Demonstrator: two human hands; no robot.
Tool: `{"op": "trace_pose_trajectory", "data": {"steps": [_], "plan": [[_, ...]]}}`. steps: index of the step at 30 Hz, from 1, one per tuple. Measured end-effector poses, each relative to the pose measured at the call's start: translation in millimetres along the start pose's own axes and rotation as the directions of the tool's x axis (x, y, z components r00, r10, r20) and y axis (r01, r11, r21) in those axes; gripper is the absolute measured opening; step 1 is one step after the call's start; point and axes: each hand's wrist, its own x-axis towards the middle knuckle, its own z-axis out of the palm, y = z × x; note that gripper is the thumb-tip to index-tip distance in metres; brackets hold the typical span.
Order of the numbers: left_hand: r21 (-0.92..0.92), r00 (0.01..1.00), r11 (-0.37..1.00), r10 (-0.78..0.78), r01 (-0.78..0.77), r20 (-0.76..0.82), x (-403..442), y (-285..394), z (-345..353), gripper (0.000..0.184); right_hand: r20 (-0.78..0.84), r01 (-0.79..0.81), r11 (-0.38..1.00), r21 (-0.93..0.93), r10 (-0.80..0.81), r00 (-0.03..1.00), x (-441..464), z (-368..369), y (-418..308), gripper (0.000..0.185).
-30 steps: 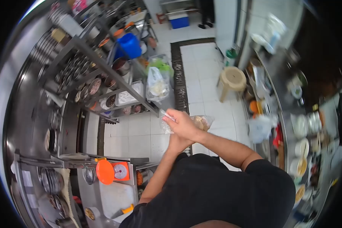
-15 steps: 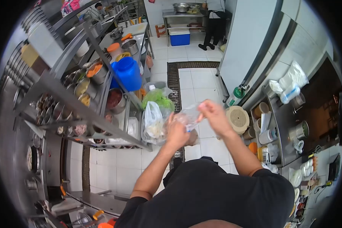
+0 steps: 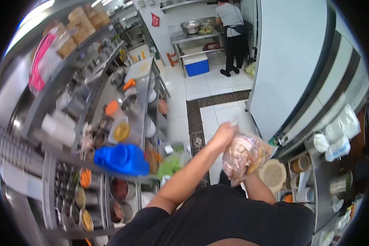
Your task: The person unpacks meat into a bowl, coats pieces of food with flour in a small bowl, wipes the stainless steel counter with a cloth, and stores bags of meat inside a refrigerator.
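Observation:
A clear plastic bag (image 3: 247,158) full of pinkish-brown pieces, which look like meat, is held up in front of my body. My left hand (image 3: 225,135) is closed around the gathered top of this bag, at its upper left. My right forearm (image 3: 260,188) runs up to the underside of the bag. The bag hides my right hand and its fingers, so its grip does not show.
On the left, a steel rack holds a blue plastic container (image 3: 121,159) and several metal food pots (image 3: 86,197). Leafy greens (image 3: 172,166) lie beside it. A tall white cabinet (image 3: 289,61) and a beige round lid (image 3: 273,174) are on the right. A person (image 3: 233,37) stands at the back table.
Both hands have moved from the clear plastic stretched between them. The filled bag is now raised and in full view, shifted right. My right hand has gone behind it. The camera view has tilted up.

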Motion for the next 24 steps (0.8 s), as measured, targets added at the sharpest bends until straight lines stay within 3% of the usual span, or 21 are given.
{"op": "trace_pose_trajectory", "data": {"steps": [2, 6, 9, 11, 13, 14, 17, 18, 19, 20, 22, 24], "plan": [[-0.144, 0.994, 0.985, -0.101, 0.095, -0.037, 51, 1, -16, 0.013, -0.012, -0.043, 0.995, 0.087, 0.044, 0.999, 51, -7, -15, 0.041], [-0.474, 0.995, 0.88, -0.037, -0.013, -0.095, 143, 55, -22, 0.013, 0.011, -0.092, 0.975, 0.203, 0.092, 0.996, 154, -16, -47, 0.049], [-0.631, 0.998, 0.776, 0.036, 0.002, 0.047, 212, 97, -42, 0.017, 0.069, -0.101, 0.963, 0.251, 0.086, 0.994, 226, -26, -73, 0.056], [-0.715, 0.992, 0.692, -0.009, 0.098, 0.127, 258, 105, -61, 0.026, 0.102, -0.106, 0.958, 0.265, 0.081, 0.991, 268, -35, -85, 0.06], [-0.783, 0.98, 0.593, -0.065, 0.188, 0.186, 305, 104, -82, 0.029, 0.039, -0.093, 0.961, 0.262, 0.085, 0.996, 313, -45, -93, 0.064], [-0.79, 0.983, 0.588, -0.055, 0.172, 0.173, 330, 102, -91, 0.033, -0.149, -0.071, 0.962, 0.264, 0.113, 0.982, 338, -48, -94, 0.068], [-0.81, 0.988, 0.566, -0.055, 0.15, 0.144, 396, 104, -113, 0.034, -0.159, -0.09, 0.971, 0.222, 0.127, 0.979, 406, -82, -95, 0.065], [-0.809, 0.98, 0.556, -0.056, 0.189, 0.19, 419, 109, -123, 0.034, -0.191, 0.017, 0.992, -0.126, -0.041, 0.981, 428, -97, -89, 0.061], [-0.805, 0.98, 0.561, -0.07, 0.193, 0.186, 442, 114, -129, 0.034, -0.161, 0.116, 0.876, -0.467, -0.213, 0.964, 451, -114, -87, 0.057], [-0.801, 0.979, 0.565, -0.077, 0.197, 0.187, 465, 121, -131, 0.035, -0.07, 0.191, 0.632, -0.751, -0.364, 0.929, 479, -121, -91, 0.053], [-0.799, 0.977, 0.563, -0.107, 0.211, 0.182, 519, 136, -133, 0.033, -0.279, 0.177, 0.921, -0.346, -0.281, 0.918, 526, -128, -110, 0.045], [-0.796, 0.974, 0.565, -0.078, 0.217, 0.211, 566, 147, -132, 0.031, -0.467, 0.215, 0.952, 0.218, -0.092, 0.879, 573, -171, -121, 0.038]]}}
